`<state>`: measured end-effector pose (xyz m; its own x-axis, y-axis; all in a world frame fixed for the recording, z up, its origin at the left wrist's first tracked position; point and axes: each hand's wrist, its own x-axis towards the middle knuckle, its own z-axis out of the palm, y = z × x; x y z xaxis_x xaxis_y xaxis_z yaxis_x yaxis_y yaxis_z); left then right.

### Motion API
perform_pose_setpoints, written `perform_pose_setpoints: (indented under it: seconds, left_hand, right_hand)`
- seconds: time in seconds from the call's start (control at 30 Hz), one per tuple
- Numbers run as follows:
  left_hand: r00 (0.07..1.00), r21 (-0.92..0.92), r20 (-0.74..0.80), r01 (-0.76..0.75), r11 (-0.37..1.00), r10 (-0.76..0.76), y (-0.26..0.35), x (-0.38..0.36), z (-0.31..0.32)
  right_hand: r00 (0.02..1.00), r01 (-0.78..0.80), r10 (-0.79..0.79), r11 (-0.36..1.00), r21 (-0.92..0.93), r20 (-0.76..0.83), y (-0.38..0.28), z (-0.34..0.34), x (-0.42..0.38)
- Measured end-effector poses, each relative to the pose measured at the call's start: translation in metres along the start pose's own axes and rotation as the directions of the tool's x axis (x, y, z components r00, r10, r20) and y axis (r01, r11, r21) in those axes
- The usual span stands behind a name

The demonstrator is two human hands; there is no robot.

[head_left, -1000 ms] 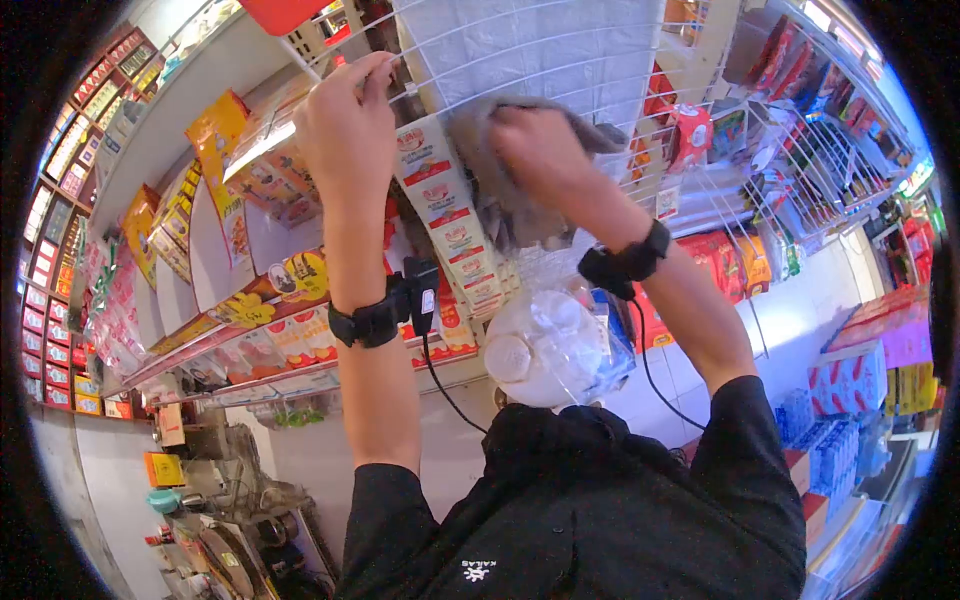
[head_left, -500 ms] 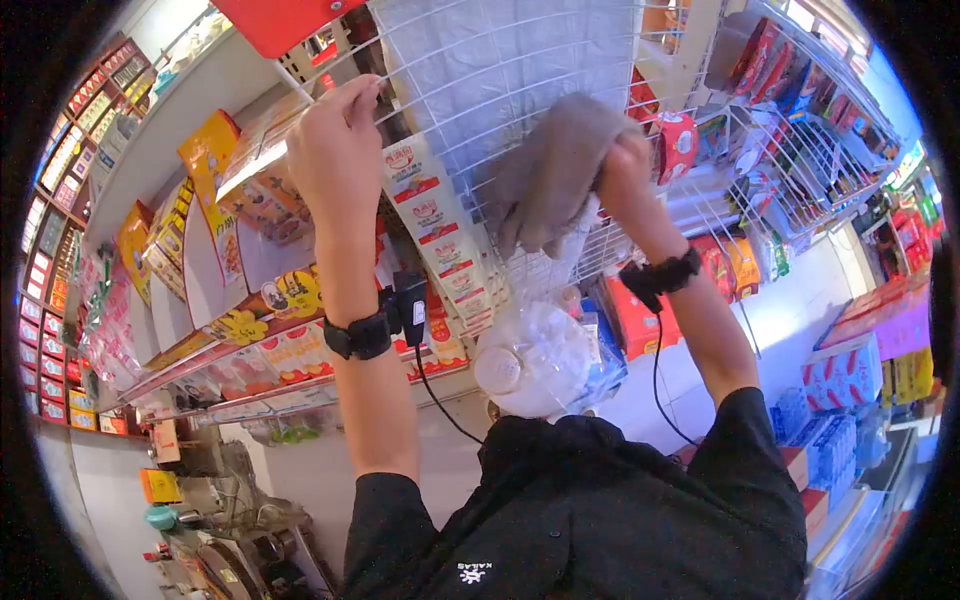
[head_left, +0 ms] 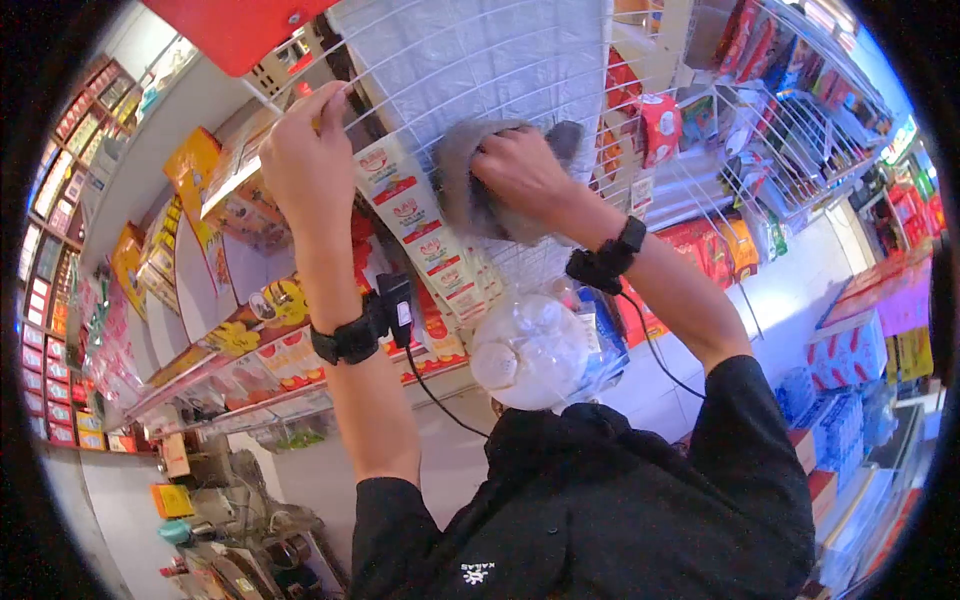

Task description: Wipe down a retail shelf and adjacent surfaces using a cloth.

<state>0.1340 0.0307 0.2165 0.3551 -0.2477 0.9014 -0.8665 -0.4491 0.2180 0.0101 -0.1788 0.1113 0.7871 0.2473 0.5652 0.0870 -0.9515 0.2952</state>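
In the head view my right hand [head_left: 525, 170] is closed on a grey cloth [head_left: 462, 185], bunched under the fingers against the white wire rack [head_left: 480, 95]. Part of the cloth sticks out to the right of the hand. My left hand [head_left: 308, 150] is raised at the rack's left edge, its fingers curled around the wire there; the exact contact is partly hidden. Behind the wires hangs a pale, wrinkled plastic sheet [head_left: 410, 45]. A strip of white and red packets [head_left: 425, 235] hangs below, between my two hands.
Boxed goods fill a shelf [head_left: 185, 340] on the left. On the right, a wire basket rack [head_left: 800, 140] holds bagged snacks. A clear plastic bag with a white lid [head_left: 530, 350] is just in front of my chest. A red panel [head_left: 235, 30] juts in at the upper left.
My right hand has moved left across the rack with the grey cloth, which is now more bunched. My left hand keeps its place at the rack's edge while the view shifts slightly.
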Motion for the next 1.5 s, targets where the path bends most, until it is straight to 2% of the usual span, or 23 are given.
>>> perform_pose_setpoints:
  seconds: [0.1,0.13,0.2,0.23,0.33,0.4,0.47,0.5,0.57,0.6,0.67,0.7,0.73,0.8,0.87,0.97,1.03,1.1,1.2,1.27,1.37,1.5]
  left_hand:
    - [0.999,-0.012,0.041,0.022,1.000,-0.021,0.000,0.003,-0.003]
    - [0.996,-0.033,0.062,0.067,0.997,-0.064,0.004,0.002,-0.005]
    - [0.990,-0.049,0.082,0.121,0.991,-0.117,0.005,0.002,-0.006]
    - [0.991,-0.029,0.075,0.116,0.993,-0.113,0.003,0.003,-0.003]
    - [0.990,0.009,0.089,0.108,0.994,-0.109,0.000,0.003,-0.001]
    - [0.989,0.027,0.106,0.103,0.994,-0.106,0.005,0.002,0.000]
    - [0.994,0.043,-0.102,0.039,0.998,-0.035,0.020,-0.010,0.005]
    - [0.994,0.043,-0.103,0.037,0.998,-0.033,0.028,-0.019,0.009]
    - [0.992,-0.091,-0.117,-0.054,0.994,0.043,0.043,-0.043,0.019]
    - [0.992,-0.091,-0.118,-0.055,0.994,0.044,0.050,-0.053,0.028]
    - [0.985,0.013,0.166,-0.041,0.999,0.038,0.060,-0.076,0.042]
    - [0.987,0.015,0.158,-0.037,0.999,0.034,0.059,-0.082,0.047]
    - [0.981,0.034,0.193,-0.034,0.999,0.027,0.057,-0.085,0.054]
    - [0.974,0.057,0.226,-0.022,0.998,0.008,0.054,-0.086,0.058]
    - [0.972,0.024,0.233,-0.025,0.999,0.019,0.049,-0.085,0.063]
    - [0.949,0.097,0.316,-0.027,0.995,-0.005,0.049,-0.079,0.062]
    - [0.950,0.094,0.312,-0.008,0.996,-0.022,0.049,-0.080,0.064]
    - [0.950,0.083,0.310,0.005,0.997,-0.031,0.052,-0.081,0.065]
    - [0.952,0.063,0.304,0.026,0.998,-0.044,0.051,-0.079,0.065]
    - [0.956,0.045,0.292,0.003,0.999,-0.016,0.051,-0.079,0.061]
    - [0.944,0.063,0.330,0.000,0.998,-0.021,0.053,-0.076,0.058]
    - [0.957,0.023,0.289,-0.020,1.000,0.013,0.047,-0.076,0.068]
  right_hand:
    - [0.977,-0.092,0.112,0.989,0.118,-0.181,0.003,-0.001,-0.007]
    - [0.978,-0.088,0.108,0.989,0.119,-0.178,0.008,-0.004,-0.015]
    - [0.890,-0.195,0.264,0.957,0.214,-0.371,0.021,-0.013,-0.030]
    - [0.928,-0.295,0.305,0.952,0.080,-0.212,0.028,-0.026,-0.032]
    - [0.953,-0.272,0.283,0.957,0.102,-0.111,0.035,-0.029,-0.020]
    - [0.950,-0.273,0.286,0.956,0.112,-0.128,0.031,-0.036,-0.012]
    - [0.946,-0.272,0.289,0.955,0.121,-0.146,0.028,-0.042,-0.006]
    - [0.946,-0.280,0.296,0.951,0.130,-0.130,0.028,-0.043,-0.004]
    - [0.946,-0.288,0.305,0.947,0.138,-0.114,0.027,-0.044,-0.004]
    - [0.942,-0.325,0.333,0.938,0.117,-0.051,0.027,-0.043,-0.005]
    - [0.934,-0.358,0.358,0.929,0.093,0.018,0.022,-0.042,-0.016]
    - [0.912,-0.248,0.307,0.941,0.231,-0.272,0.015,-0.041,-0.025]
    - [0.796,-0.095,0.269,0.940,0.328,-0.543,0.008,-0.038,-0.034]
    - [0.764,-0.166,0.508,0.750,0.640,-0.398,-0.020,-0.036,-0.072]
    - [0.637,-0.138,0.704,0.507,0.851,-0.316,-0.047,-0.044,-0.117]
    - [0.470,-0.213,0.882,0.150,0.966,-0.033,-0.061,-0.064,-0.186]
    - [0.393,-0.265,0.906,-0.049,0.963,0.154,-0.062,-0.077,-0.227]
    - [0.343,-0.312,0.898,-0.167,0.935,0.274,-0.059,-0.088,-0.255]
    - [0.288,-0.365,0.897,-0.222,0.904,0.336,-0.046,-0.109,-0.275]
    - [0.263,-0.391,0.913,-0.194,0.900,0.312,-0.032,-0.121,-0.277]
    - [0.245,-0.412,0.940,-0.119,0.903,0.236,-0.011,-0.150,-0.270]
    - [0.249,-0.406,0.963,0.010,0.914,0.100,0.004,-0.151,-0.230]
